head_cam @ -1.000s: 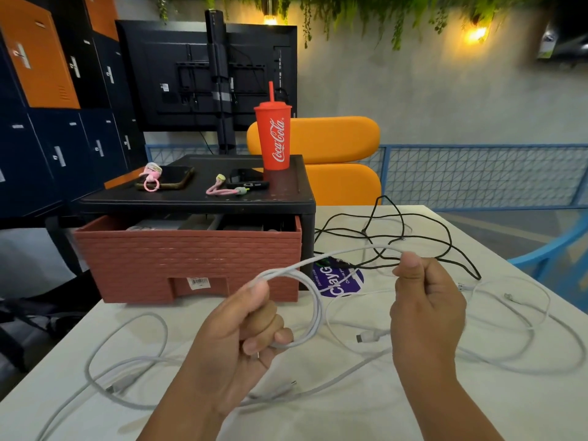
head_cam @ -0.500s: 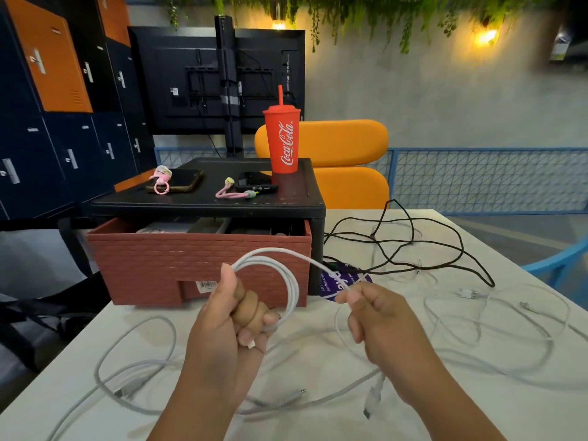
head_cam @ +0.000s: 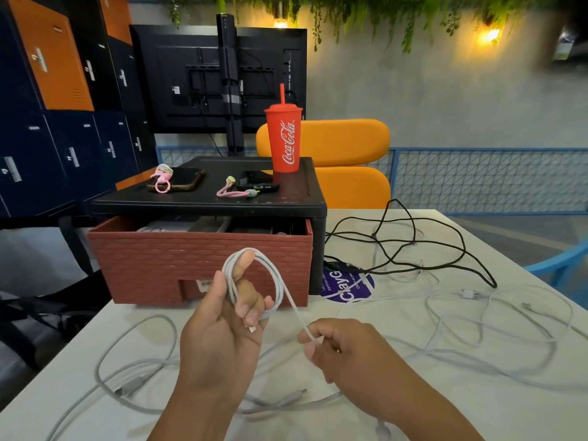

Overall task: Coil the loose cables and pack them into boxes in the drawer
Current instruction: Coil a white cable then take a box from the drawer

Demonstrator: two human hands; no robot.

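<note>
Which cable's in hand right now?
The white cable looped in the left hand, tail pinched by the right hand; the black cable and other white cables lie loose.

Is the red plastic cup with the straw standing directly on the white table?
No, the red plastic cup stands on the black drawer unit's top, above the white table.

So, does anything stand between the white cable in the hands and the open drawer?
Nothing visible does. The left hand holds the coil just in front of the drawer, whose front part is open on top. The black stand covers its rear. The right hand pinches its tail.
</note>
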